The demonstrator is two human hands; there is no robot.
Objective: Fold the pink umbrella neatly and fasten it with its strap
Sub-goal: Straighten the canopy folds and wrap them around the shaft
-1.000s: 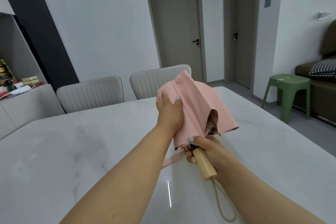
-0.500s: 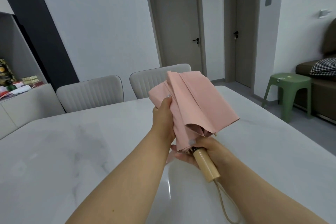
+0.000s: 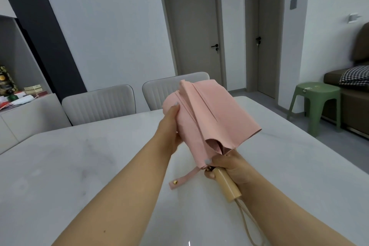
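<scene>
A collapsed pink umbrella [image 3: 209, 118] is held above the white marble table [image 3: 79, 166], its canopy loosely pleated with flaps hanging open on the right. My left hand [image 3: 169, 128] grips the canopy's left side near the top, thumb pressed on the fabric. My right hand [image 3: 229, 166] clasps the base of the canopy where the light wooden handle [image 3: 227, 184] begins. The pink strap [image 3: 184, 178] with a gold snap hangs loose below the canopy, toward the left. A beige wrist cord [image 3: 247, 223] trails from the handle's end.
Two pale upholstered chairs [image 3: 99, 104] stand at the table's far edge. A green plastic stool [image 3: 317, 104] and a dark sofa with a checked cushion [image 3: 355, 78] are at the right. A sideboard with clutter [image 3: 18, 96] is at the left.
The umbrella has been turned in my hands, so more flat pleated fabric faces me. The strap, hidden half a second ago, now hangs out to the left. My left hand shifted to the canopy's left edge.
</scene>
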